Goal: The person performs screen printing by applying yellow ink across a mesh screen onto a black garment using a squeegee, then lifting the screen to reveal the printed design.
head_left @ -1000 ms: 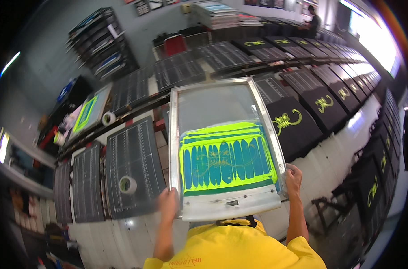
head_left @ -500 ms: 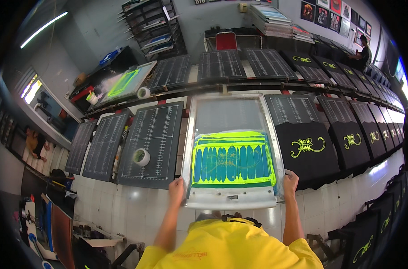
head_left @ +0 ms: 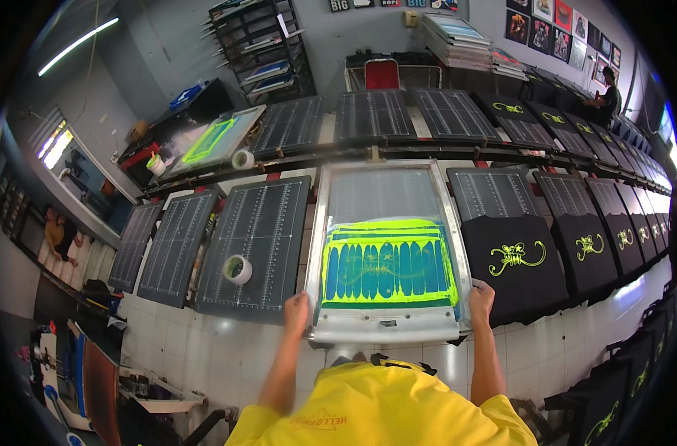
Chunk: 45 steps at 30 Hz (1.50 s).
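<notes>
A silkscreen frame with a pale metal border spans the middle of the view. Its mesh carries bright yellow-green ink around a blue stencil area, where a faint curling design shows. My left hand is closed on the frame's left side, close to the near corner. At the opposite side, my right hand grips the frame at about the same height. Whatever lies under the frame is mostly hidden. Beside it on the right, a black shirt with a yellow-green print covers part of a board.
To the left, a roll of tape lies on a black ruled board. More boards line a rear rail, with another inked screen at the back left. Several printed shirts stretch away rightward. One person is at the far right, another at the left.
The whole view has shifted slightly, so the surroundings sit a little further right. Both hands keep hold of the silkscreen frame, which looks almost unmoved.
</notes>
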### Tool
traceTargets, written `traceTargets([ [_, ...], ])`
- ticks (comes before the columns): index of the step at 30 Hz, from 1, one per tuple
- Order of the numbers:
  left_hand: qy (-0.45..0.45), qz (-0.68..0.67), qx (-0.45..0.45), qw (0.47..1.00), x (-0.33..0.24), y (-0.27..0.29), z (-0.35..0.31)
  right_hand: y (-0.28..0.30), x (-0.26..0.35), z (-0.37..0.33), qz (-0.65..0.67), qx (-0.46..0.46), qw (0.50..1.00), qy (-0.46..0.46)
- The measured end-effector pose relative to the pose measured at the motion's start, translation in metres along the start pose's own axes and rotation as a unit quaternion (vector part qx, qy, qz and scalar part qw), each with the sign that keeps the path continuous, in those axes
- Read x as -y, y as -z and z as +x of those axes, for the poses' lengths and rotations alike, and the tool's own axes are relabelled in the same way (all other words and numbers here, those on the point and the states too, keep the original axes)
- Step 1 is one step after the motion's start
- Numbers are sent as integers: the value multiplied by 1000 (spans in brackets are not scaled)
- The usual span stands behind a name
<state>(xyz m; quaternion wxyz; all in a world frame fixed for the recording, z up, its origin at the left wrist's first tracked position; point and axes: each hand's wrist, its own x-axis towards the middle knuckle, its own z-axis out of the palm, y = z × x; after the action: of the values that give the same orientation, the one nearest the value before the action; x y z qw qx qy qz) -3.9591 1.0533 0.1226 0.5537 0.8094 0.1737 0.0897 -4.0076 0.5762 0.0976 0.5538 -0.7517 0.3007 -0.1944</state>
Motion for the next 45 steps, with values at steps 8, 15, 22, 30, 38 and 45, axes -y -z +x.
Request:
traceTargets([
  [8,10,-41,15,999,20,0,9,-2,-5,0,-4,-7,1000,4],
  [15,49,-10,31,998,19,-6,28,-19,15,15,-18,-2,1000,-11],
  [22,60,14,38,997,15,-3,27,-24,2,22,-32,-3,999,-14],
  [30,-5,124,79,989,25,2,39,-29,-11,24,-42,-14,999,17],
  [38,-19,204,96,974,28,-4,40,-35,-36,25,-95,-34,992,76],
  [45,-24,179,72,981,31,-6,39,-32,-28,25,-67,-8,998,13],
])
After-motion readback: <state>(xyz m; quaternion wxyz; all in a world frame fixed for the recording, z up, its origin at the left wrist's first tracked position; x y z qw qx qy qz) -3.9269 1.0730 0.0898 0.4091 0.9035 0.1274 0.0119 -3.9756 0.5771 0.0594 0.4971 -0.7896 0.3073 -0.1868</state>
